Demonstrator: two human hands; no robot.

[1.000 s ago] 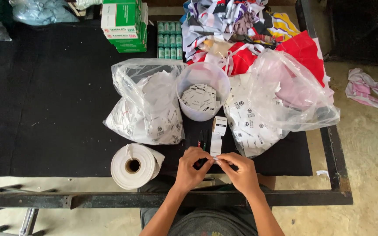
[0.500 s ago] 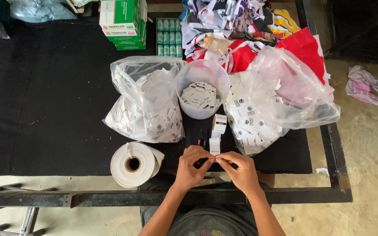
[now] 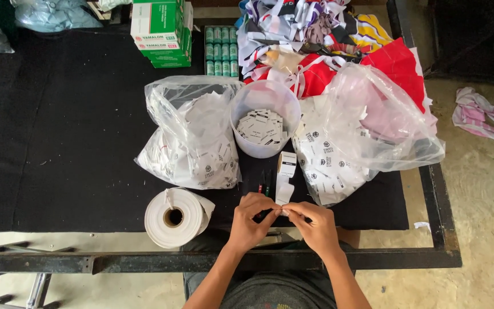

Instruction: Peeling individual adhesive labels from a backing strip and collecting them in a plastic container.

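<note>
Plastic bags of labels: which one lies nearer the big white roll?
The left bag, left of the translucent tub; the big white roll sits just below it. The right bag lies beyond the tub.

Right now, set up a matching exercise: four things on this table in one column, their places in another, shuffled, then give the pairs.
Things:
1. large white roll
2. clear tub of labels
3. green boxes
4. small label roll

Places:
A. far edge of the black table, stacked
B. just beyond the left hand and right hand
C. between two clear plastic bags
D. near edge, left of the hands

Pairs: 1-D, 2-C, 3-A, 4-B
</note>
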